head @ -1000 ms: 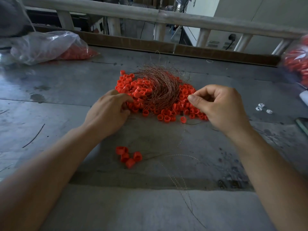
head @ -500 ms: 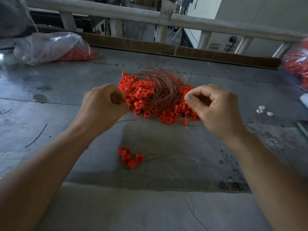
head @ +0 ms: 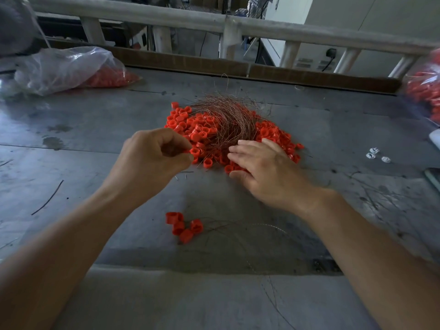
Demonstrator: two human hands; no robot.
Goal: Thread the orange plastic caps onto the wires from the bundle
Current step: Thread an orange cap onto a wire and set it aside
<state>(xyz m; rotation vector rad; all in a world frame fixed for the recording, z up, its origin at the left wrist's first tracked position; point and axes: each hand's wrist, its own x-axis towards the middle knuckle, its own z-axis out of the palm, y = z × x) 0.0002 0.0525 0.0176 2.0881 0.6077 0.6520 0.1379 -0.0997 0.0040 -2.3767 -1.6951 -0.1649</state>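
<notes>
Orange plastic caps [head: 202, 129] heap on the grey table [head: 95, 129] beneath a coppery wire bundle [head: 228, 120]. At the heap's 8 o'clock the left hand [head: 152, 160] pinches one in a narrow grip; at 5 o'clock the right hand [head: 264, 170] rests on the caps, grip wide.

A grey, scratched bench [head: 95, 129] carries a dark stain [head: 52, 142] at the left and a thin dark strand [head: 48, 198] nearer the front. A crumpled clear bag [head: 62, 67] with orange contents lies at the far left corner; a second bag [head: 423, 86] shows blurred at the right edge. Three small white bits [head: 375, 154] sit close together at the right. A cardboard strip [head: 185, 64] lines the far edge, a pale railing [head: 166, 17] behind it, and a socket [head: 331, 52] on the wall beyond.
</notes>
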